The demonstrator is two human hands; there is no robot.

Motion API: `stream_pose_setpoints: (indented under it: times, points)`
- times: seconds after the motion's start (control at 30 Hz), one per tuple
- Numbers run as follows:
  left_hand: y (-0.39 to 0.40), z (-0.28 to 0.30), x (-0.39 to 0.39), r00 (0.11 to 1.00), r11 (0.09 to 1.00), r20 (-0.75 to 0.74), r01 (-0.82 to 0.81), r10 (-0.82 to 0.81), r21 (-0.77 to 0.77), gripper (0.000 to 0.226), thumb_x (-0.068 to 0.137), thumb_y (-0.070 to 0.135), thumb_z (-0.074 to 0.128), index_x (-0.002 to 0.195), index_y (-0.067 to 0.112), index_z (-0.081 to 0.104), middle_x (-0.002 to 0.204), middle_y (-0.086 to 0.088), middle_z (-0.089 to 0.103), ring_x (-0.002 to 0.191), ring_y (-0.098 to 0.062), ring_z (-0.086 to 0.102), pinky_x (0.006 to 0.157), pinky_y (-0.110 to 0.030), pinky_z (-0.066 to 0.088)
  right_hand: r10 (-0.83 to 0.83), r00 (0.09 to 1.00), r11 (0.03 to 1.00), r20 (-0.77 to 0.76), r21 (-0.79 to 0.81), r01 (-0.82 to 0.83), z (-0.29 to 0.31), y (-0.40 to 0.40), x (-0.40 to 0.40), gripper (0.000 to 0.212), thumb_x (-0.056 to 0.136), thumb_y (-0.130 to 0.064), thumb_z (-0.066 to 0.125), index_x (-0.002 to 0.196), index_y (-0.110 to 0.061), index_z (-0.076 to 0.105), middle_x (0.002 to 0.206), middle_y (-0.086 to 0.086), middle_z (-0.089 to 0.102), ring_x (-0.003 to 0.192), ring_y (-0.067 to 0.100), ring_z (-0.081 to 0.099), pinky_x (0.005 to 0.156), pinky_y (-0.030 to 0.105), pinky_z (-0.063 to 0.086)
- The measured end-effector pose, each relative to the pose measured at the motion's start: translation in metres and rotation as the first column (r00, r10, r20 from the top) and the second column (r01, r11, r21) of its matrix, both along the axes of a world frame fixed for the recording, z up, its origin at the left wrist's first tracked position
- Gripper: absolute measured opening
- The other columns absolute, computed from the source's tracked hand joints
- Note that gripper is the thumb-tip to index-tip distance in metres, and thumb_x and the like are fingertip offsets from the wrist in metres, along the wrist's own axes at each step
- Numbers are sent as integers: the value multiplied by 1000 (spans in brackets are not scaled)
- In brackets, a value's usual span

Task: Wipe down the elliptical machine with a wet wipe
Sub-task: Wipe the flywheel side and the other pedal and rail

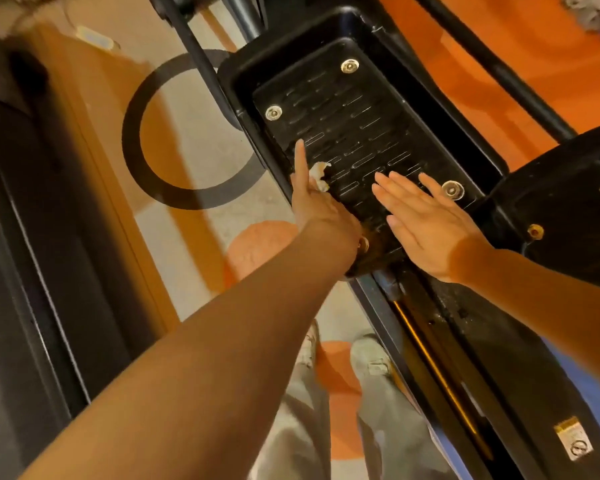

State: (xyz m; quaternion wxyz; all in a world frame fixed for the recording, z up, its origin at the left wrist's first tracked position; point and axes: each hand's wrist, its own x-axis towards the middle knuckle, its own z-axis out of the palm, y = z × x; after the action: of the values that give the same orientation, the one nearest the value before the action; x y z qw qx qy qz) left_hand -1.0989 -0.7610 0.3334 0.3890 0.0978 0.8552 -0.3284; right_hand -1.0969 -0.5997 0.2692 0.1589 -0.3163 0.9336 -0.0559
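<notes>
The left hand (317, 202) is pinching a crumpled wipe (318, 174) against the pedal (361, 133) at its left edge, index finger extended, probably to scrub the ridges. The right hand (426, 223) is lying flat and empty on the pedal's near end, likely steadying it.

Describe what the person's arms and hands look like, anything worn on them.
Both forearms are bare, with no sleeves in view. The left hand and right hand wear no gloves, and no rings, watch or bracelets show. The nails look short and unpainted.
</notes>
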Motion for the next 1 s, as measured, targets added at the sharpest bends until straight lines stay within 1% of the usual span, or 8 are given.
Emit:
stream_pose_setpoints:
  times: [0.07,0.13,0.23,0.3,0.43,0.7,0.9,1.0]
  points:
    - [-8,2,-16,1000,1000,-2,-30,30,3,64,99,58,31,155,29,21,161,-10,20,149,-42,-1,111,-66,-16,-8,1000,1000,-24,-18,7,-4,0,1,61,98,-38,5,152,-13,21,160,0,15,147,14,6,119,37,2]
    - [-11,-1,-21,994,992,-12,-103,104,65,53,102,47,34,148,22,39,156,-16,31,145,-45,16,117,-59,5,-36,998,998,-48,-47,34,-7,-2,1,58,100,-36,9,151,-13,25,159,0,19,147,14,9,120,39,5]
    - [-2,-4,-4,991,982,-65,-103,115,161,42,101,45,34,127,24,59,131,-12,54,126,-38,39,109,-50,23,-68,995,992,-68,-113,60,-9,-3,3,56,101,-34,14,149,-12,31,157,2,27,146,16,18,120,41,10]
    - [7,-3,9,991,973,-65,-98,114,210,44,102,43,30,129,22,59,134,-16,52,129,-41,38,110,-52,20,-89,992,985,-94,-158,74,-11,-3,4,54,101,-32,18,148,-11,35,155,3,31,145,17,23,119,42,13]
    - [17,1,13,974,941,-58,-194,218,278,55,105,34,19,149,3,33,155,-34,16,144,-53,11,117,-60,5,-97,991,963,-92,-261,70,-15,0,5,51,102,-30,23,147,-11,38,155,2,32,145,15,23,119,44,17]
    - [20,-18,-37,835,785,-13,-512,550,349,59,105,39,20,152,3,24,155,-37,5,143,-55,0,116,-63,-5,-72,992,917,-108,-398,23,-17,4,3,45,101,-21,33,141,-7,47,152,4,37,145,13,25,120,42,14]
    - [-10,-34,-58,578,501,-60,-647,814,574,69,106,40,10,147,-11,-13,159,-26,-15,147,-36,-19,119,-44,-14,-94,988,900,-121,-434,32,-22,2,2,43,99,-17,41,141,-9,48,150,4,39,143,13,30,119,42,18]
    - [-9,-34,-58,594,536,-96,-630,799,561,71,106,40,14,147,-11,-13,158,-27,-17,147,-37,-19,120,-44,-13,-105,985,889,-138,-457,30,-23,2,1,43,98,-16,42,139,-9,49,148,5,41,141,15,33,118,45,22]
